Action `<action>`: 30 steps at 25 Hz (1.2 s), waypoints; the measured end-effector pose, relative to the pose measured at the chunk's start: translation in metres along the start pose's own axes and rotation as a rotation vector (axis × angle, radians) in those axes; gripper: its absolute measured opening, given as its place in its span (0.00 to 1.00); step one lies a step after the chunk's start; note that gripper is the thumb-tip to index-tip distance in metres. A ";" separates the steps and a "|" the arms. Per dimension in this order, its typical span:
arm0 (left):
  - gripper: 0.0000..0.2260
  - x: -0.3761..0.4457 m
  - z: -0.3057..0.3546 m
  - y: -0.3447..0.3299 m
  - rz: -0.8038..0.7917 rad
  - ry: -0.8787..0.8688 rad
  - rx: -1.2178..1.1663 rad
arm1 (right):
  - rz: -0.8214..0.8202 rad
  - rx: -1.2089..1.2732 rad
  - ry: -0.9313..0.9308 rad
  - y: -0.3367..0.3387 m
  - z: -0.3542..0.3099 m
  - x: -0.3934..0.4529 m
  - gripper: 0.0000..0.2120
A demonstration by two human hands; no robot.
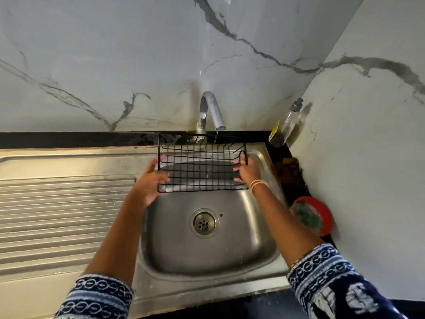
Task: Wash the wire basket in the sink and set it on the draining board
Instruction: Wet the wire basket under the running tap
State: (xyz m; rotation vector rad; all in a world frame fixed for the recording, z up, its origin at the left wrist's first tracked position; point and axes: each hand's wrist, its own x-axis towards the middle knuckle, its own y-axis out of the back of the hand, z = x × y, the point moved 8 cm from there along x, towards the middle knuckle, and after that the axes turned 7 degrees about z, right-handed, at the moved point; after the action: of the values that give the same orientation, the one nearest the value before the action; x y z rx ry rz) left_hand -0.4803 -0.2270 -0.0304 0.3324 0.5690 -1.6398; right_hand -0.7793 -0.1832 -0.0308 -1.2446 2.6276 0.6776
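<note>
A black wire basket hangs over the far half of the steel sink, under the tap. A thin stream of water runs from the spout onto the basket's far side. My left hand holds the basket's left end, fingers spread along the wires. At the right end my right hand grips the frame with fingers curled round the wire. The ribbed draining board lies to the left of the sink.
A soap dispenser bottle stands in the back right corner. A red dish with a green scrubber sits on the dark counter at the right of the sink. Marble walls close in behind and on the right.
</note>
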 end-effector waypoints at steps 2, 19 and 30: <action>0.22 0.005 0.028 0.019 0.047 -0.038 0.125 | -0.132 0.141 -0.219 -0.026 0.031 -0.023 0.10; 0.30 0.007 -0.078 0.002 0.176 0.391 -0.039 | -0.074 -0.426 0.378 -0.043 -0.103 0.025 0.13; 0.27 0.027 -0.070 -0.006 0.092 0.359 0.060 | -0.627 -0.655 0.370 -0.147 -0.119 0.037 0.17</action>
State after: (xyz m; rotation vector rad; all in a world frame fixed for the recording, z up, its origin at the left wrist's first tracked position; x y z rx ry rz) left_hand -0.4975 -0.2113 -0.1014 0.6963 0.7619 -1.5190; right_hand -0.6847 -0.3456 0.0139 -2.4224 2.0606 1.3171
